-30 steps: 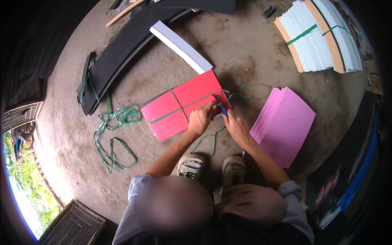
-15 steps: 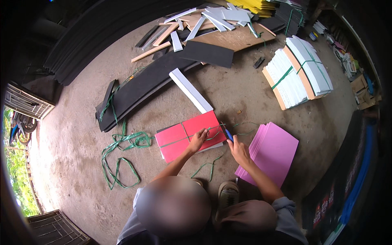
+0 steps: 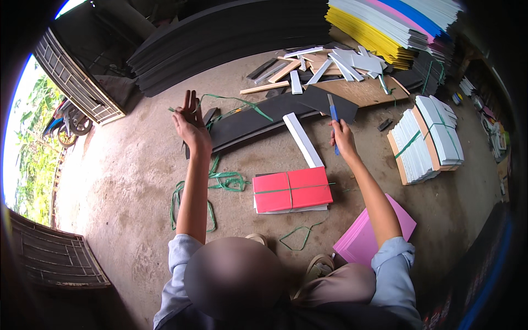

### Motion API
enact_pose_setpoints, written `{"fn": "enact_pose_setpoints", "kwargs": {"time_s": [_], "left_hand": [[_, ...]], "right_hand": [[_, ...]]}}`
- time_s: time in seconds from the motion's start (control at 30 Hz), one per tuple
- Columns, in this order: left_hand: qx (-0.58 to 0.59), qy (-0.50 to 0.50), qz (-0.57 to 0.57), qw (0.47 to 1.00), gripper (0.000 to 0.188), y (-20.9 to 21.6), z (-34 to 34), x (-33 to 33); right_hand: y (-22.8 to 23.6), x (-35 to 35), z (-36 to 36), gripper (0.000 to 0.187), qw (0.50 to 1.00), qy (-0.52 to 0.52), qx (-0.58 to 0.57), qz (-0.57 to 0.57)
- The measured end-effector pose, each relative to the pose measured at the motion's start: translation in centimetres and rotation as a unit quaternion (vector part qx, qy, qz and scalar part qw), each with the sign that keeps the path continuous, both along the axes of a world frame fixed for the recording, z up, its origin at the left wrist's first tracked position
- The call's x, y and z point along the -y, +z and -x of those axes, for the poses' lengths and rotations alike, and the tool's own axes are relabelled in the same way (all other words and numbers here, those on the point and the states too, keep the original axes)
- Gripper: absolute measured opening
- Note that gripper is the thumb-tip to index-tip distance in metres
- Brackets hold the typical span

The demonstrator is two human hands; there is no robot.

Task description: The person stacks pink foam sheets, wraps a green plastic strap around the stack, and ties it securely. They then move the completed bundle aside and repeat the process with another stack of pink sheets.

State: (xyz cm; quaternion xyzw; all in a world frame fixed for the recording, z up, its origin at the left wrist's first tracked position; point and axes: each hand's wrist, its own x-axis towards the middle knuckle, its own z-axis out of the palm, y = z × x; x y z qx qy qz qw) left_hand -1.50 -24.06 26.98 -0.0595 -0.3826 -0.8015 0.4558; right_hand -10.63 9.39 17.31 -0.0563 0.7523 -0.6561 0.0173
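My left hand (image 3: pixel 192 129) is raised over the floor on the left, its longer fingers stretched upward. A strand of green plastic string (image 3: pixel 236 100) runs from between its fingers and trails right over the black sheets. My right hand (image 3: pixel 344 138) is closed round a blue-handled knife (image 3: pixel 334 114), blade pointing up and away. Between my forearms, a bundle of red sheets (image 3: pixel 269 182) lies on the floor, tied crosswise with green string, with pale sheets showing beneath. Neither hand touches it. Pink sheets (image 3: pixel 363 236) lie stacked under my right forearm.
Long black sheets (image 3: pixel 247 122) and a white strip (image 3: pixel 301 140) lie beyond the bundle. Offcuts (image 3: pixel 341 63) are heaped farther back. A tied white stack (image 3: pixel 412 146) stands right. Loose green string (image 3: pixel 228 180) lies left, and a cut piece (image 3: pixel 297 237) lies near my feet.
My left hand has left the red bundle and swung up and left with the string trailing. My right hand has lifted the knife away from the bundle. The view has tilted up.
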Motion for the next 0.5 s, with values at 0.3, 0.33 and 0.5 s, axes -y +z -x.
{"fn": "enact_pose_setpoints", "kwargs": {"time_s": [0.3, 0.33, 0.5], "left_hand": [[0.175, 0.245, 0.149, 0.942, 0.02, -10.3, -4.6, 5.4], [0.239, 0.265, 0.166, 0.919, 0.019, -13.3, -4.9, 5.4], [0.426, 0.312, 0.286, 0.8, 0.02, -23.1, -5.5, 5.6]], "right_hand": [[-2.9, 12.7, -1.9, 0.03, 0.962, 0.182, -0.085, -0.185], [-4.1, 13.4, -2.5, 0.029, 0.957, 0.17, -0.126, -0.197], [-8.5, 16.0, -2.8, 0.029, 0.926, 0.171, -0.199, -0.271]]}}
